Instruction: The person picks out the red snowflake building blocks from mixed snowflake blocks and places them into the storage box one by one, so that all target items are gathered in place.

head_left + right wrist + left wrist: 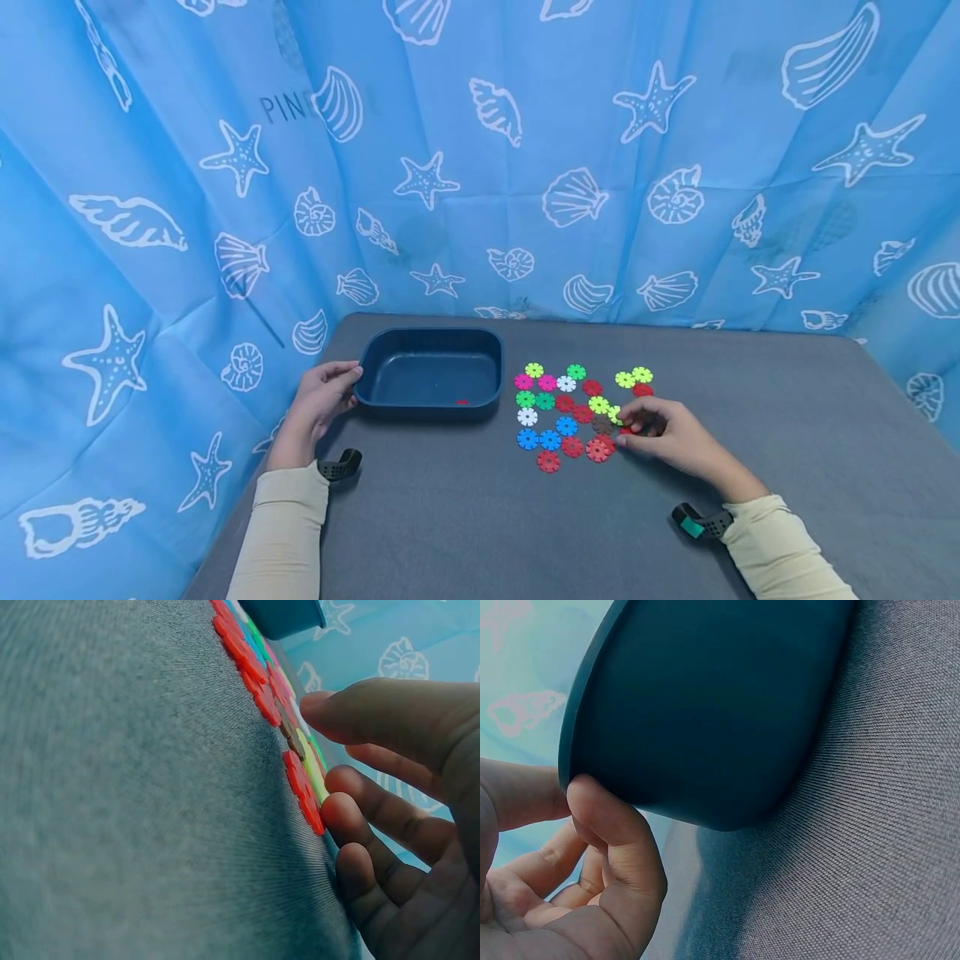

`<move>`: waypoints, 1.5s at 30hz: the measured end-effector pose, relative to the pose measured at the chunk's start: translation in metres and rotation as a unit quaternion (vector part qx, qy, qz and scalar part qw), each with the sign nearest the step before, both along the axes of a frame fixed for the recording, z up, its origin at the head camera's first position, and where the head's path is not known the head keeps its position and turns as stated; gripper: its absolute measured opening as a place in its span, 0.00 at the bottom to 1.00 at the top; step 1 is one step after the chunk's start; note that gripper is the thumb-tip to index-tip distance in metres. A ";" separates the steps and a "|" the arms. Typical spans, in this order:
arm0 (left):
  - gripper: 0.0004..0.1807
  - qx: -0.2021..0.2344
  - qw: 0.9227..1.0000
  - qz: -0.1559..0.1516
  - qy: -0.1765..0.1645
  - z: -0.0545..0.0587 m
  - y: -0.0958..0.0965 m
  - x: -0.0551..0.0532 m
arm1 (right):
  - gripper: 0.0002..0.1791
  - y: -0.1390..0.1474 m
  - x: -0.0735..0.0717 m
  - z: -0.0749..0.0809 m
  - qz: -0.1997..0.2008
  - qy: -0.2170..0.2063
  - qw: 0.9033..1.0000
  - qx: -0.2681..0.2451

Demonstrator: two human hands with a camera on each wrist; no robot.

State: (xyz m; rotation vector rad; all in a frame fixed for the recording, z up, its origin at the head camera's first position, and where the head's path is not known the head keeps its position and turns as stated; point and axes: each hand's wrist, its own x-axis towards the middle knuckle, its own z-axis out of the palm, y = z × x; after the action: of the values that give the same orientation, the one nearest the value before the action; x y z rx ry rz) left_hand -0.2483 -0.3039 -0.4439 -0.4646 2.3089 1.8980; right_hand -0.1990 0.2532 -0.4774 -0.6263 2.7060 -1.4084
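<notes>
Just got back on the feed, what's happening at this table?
A person's left hand pinches the rim of a dark blue plastic tub resting on the gray cloth. The right hand, thumb and fingers apart, is at the edge of a spread of multicolored notched discs, beside a red disc; contact is unclear. A bit of red shows inside the tub, while many discs lie outside it.

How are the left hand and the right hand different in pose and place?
The left hand pinches the rim of the dark blue basin; the right hand has thumb and fingers apart. The left hand is at the basin's left side, the right hand by the notched discs. Both are bare.
</notes>
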 end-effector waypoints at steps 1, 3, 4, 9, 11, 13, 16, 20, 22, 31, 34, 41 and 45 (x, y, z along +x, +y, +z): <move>0.27 0.000 1.000 0.000 -0.001 0.000 0.000 0.000 | 0.16 0.000 0.000 0.000 -0.002 -0.001 1.000 0.003; 0.26 0.001 1.000 0.001 -0.002 -0.001 0.000 0.000 | 0.16 0.000 0.000 -0.001 -0.003 -0.004 1.000 0.009; 0.27 0.001 1.000 -0.001 -0.001 -0.001 0.000 0.000 | 0.16 0.000 0.000 -0.002 -0.005 -0.005 1.000 0.011; 0.27 0.003 1.000 0.000 0.003 -0.001 0.000 -0.001 | 0.15 0.001 -0.001 -0.002 -0.003 -0.002 1.000 0.018; 0.27 0.003 1.000 0.000 0.004 -0.001 0.000 -0.001 | 0.15 0.001 -0.001 -0.001 -0.003 -0.001 1.000 0.017; 0.27 0.004 1.000 0.000 0.005 -0.002 0.000 -0.001 | 0.15 0.001 -0.001 -0.001 0.000 -0.001 1.000 0.015; 0.27 0.004 1.000 0.002 0.001 -0.003 0.000 -0.001 | 0.15 0.000 0.000 0.000 0.000 -0.006 1.000 0.010; 0.26 0.006 1.000 0.006 -0.001 -0.004 0.000 -0.001 | 0.15 0.000 0.001 0.002 -0.002 -0.008 1.000 0.004; 0.26 0.005 1.000 0.004 -0.001 -0.004 -0.001 -0.001 | 0.15 0.000 0.001 0.002 -0.005 -0.005 1.000 0.007; 0.26 0.009 1.000 -0.003 0.007 -0.002 -0.001 -0.001 | 0.15 0.001 0.000 -0.001 -0.013 0.005 0.999 0.029; 0.26 0.012 1.000 -0.005 0.010 -0.002 -0.001 0.000 | 0.14 0.001 0.000 -0.001 -0.010 0.010 1.000 0.025; 0.27 0.016 1.000 -0.003 0.006 -0.002 -0.002 -0.001 | 0.15 0.001 0.001 -0.001 -0.012 0.017 0.999 0.026; 0.27 0.013 1.000 -0.003 0.006 -0.002 -0.002 -0.002 | 0.15 0.001 0.002 0.000 -0.010 0.019 0.999 0.027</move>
State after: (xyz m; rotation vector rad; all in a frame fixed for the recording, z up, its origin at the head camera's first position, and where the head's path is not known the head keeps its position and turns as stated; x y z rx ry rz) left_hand -0.2500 -0.3057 -0.4459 -0.4437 2.2867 1.9298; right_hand -0.1972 0.2540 -0.4778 -0.6295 2.7768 -1.3369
